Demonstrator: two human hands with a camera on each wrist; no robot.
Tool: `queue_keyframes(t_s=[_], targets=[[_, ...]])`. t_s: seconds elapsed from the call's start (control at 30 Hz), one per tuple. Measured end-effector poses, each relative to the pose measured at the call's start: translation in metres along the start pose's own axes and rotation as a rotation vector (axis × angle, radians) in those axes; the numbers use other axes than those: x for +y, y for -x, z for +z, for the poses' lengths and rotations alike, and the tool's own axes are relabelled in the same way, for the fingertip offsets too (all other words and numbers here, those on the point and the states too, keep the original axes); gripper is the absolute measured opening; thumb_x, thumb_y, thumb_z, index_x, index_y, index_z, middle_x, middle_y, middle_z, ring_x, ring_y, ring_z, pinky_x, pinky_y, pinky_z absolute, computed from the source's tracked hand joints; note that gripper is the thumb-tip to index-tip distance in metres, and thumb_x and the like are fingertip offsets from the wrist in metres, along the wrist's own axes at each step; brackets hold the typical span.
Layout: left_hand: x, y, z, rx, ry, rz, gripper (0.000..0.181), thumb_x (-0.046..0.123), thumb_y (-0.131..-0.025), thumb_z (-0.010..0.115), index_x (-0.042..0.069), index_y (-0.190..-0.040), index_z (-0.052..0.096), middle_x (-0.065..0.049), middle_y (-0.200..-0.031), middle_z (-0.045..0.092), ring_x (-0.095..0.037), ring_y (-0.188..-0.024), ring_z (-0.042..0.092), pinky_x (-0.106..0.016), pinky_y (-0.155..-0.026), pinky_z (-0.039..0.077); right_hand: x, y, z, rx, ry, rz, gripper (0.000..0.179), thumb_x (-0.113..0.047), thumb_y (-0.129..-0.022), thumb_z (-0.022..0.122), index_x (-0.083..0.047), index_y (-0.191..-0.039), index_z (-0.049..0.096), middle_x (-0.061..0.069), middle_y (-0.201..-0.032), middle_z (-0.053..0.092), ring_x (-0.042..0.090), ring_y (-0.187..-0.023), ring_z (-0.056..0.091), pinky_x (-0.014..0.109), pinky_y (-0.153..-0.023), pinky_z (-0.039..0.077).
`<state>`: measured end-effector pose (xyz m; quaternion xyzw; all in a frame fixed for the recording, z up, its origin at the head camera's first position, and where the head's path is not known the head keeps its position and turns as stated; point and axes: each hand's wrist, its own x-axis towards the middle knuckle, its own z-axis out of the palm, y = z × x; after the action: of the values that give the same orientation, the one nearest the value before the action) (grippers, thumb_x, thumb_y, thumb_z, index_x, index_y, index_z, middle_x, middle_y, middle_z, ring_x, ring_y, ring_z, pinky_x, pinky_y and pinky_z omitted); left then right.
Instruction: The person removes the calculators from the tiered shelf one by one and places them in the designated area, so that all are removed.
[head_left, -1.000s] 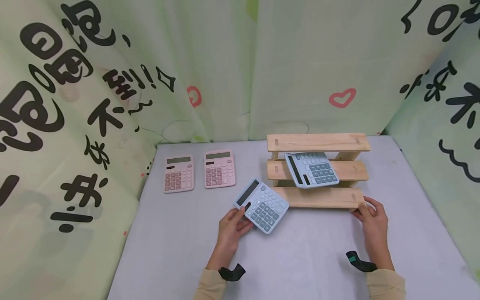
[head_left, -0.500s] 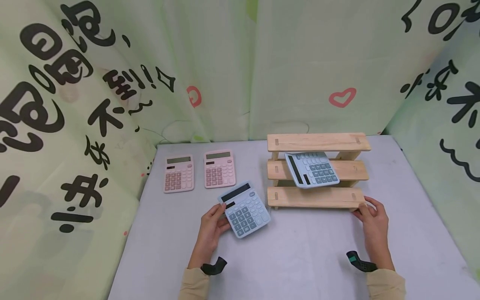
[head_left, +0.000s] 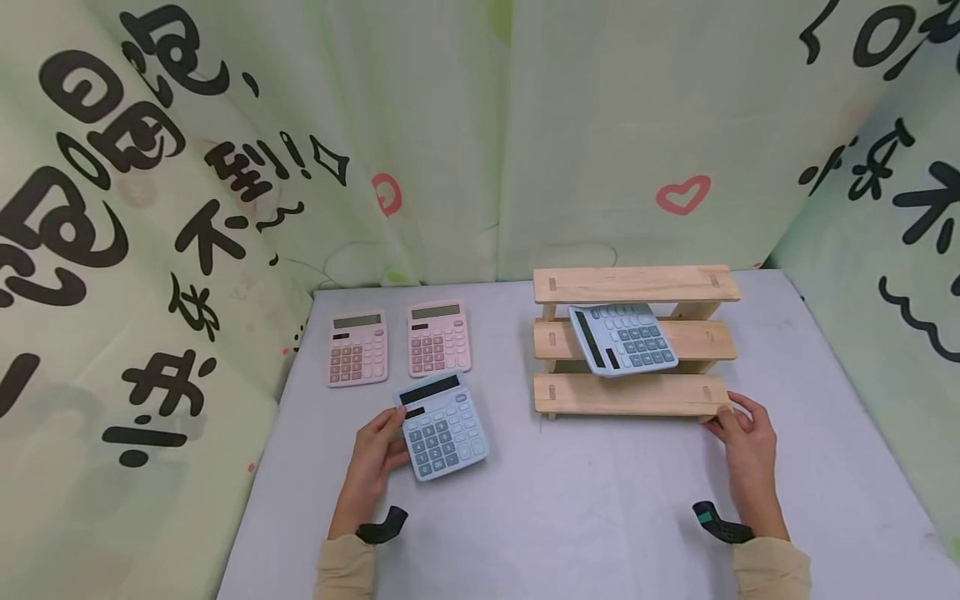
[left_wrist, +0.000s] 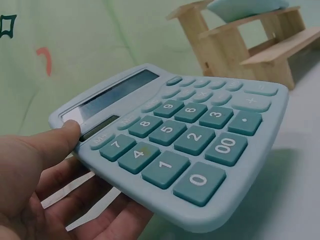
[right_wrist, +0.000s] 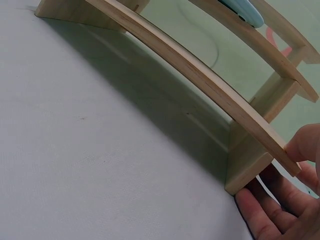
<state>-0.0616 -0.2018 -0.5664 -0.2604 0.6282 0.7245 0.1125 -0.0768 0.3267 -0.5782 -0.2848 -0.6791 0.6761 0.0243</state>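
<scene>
My left hand (head_left: pixel 372 462) grips a light blue calculator (head_left: pixel 444 433) by its left edge, thumb on top near the display and fingers underneath. In the left wrist view this calculator (left_wrist: pixel 170 135) is tilted above the table, its keys facing up. My right hand (head_left: pixel 746 442) holds the front right corner of a three-step wooden rack (head_left: pixel 630 396), thumb on the lowest step and fingers below it by the end support. A second blue calculator (head_left: pixel 624 340) leans askew on the rack's middle step.
Two pink calculators (head_left: pixel 358 348) (head_left: pixel 439 337) lie side by side at the table's back left, just beyond the held one. A white cloth covers the table (head_left: pixel 585 517). Printed curtains (head_left: pixel 600 150) close off the back and both sides.
My left hand has carried the blue calculator leftward, away from the rack and toward the pink ones, turning it more upright. The right hand and the rack have stayed put.
</scene>
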Motion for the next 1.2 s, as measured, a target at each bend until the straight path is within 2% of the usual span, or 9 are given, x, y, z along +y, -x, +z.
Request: queue_keyframes(t_s=[0.27,0.53,0.8,1.0,1.1,1.2], targets=[[0.009,-0.002,-0.039,0.053,-0.104,-0.022,0.055,0.044,-0.103,0.065,0.008,-0.144,0.059,0.007,-0.105,0.068,-0.010,-0.083,0.065,-0.023,-0.069,0.059,0.002,-0.001,-0.001,-0.002,-0.003,-0.010,0.055,-0.027,-0.110,0.052,-0.011,-0.159,0.034,-0.015,-0.107,0.058,-0.011,-0.090,0.066,0.006,-0.079,0.054],[0.014,-0.001,-0.071,0.079,-0.189,-0.051,0.056,0.044,-0.107,0.057,0.009,-0.151,0.052,0.010,-0.104,0.066,-0.011,-0.088,0.060,-0.022,-0.072,0.054,0.001,-0.001,-0.001,0.005,0.007,-0.008,0.055,-0.028,-0.110,0.051,-0.012,-0.159,0.034,-0.015,-0.108,0.058,-0.011,-0.090,0.066,0.006,-0.079,0.054],[0.016,-0.003,-0.084,0.146,-0.230,-0.076,0.054,0.044,-0.109,0.053,0.010,-0.150,0.054,0.011,-0.099,0.060,-0.013,-0.090,0.053,-0.023,-0.067,0.045,0.001,0.000,-0.001,0.005,0.003,-0.005,0.055,-0.028,-0.110,0.052,-0.012,-0.159,0.035,-0.015,-0.108,0.058,-0.011,-0.090,0.066,0.006,-0.079,0.054],[0.022,-0.007,-0.088,0.205,-0.273,-0.061,0.054,0.044,-0.109,0.054,0.008,-0.149,0.055,0.010,-0.098,0.059,-0.015,-0.092,0.050,-0.025,-0.068,0.043,0.003,-0.002,-0.001,0.013,0.005,-0.001,0.054,-0.028,-0.109,0.053,-0.013,-0.159,0.036,-0.015,-0.108,0.058,-0.011,-0.089,0.066,0.006,-0.079,0.054],[0.025,-0.008,-0.092,0.228,-0.311,-0.039,0.056,0.044,-0.109,0.053,0.006,-0.149,0.055,0.007,-0.103,0.062,-0.014,-0.093,0.052,-0.025,-0.071,0.047,0.003,-0.002,-0.001,0.016,0.028,0.006,0.055,-0.030,-0.109,0.053,-0.015,-0.159,0.036,-0.014,-0.111,0.058,-0.011,-0.090,0.066,0.005,-0.079,0.054],[0.026,-0.010,-0.097,0.247,-0.364,-0.009,0.058,0.044,-0.109,0.051,0.004,-0.150,0.054,-0.002,-0.116,0.064,-0.010,-0.093,0.055,-0.023,-0.071,0.049,0.002,-0.001,-0.001,0.013,0.057,0.003,0.056,-0.032,-0.110,0.052,-0.015,-0.160,0.035,-0.013,-0.114,0.058,-0.012,-0.091,0.065,0.005,-0.079,0.053]])
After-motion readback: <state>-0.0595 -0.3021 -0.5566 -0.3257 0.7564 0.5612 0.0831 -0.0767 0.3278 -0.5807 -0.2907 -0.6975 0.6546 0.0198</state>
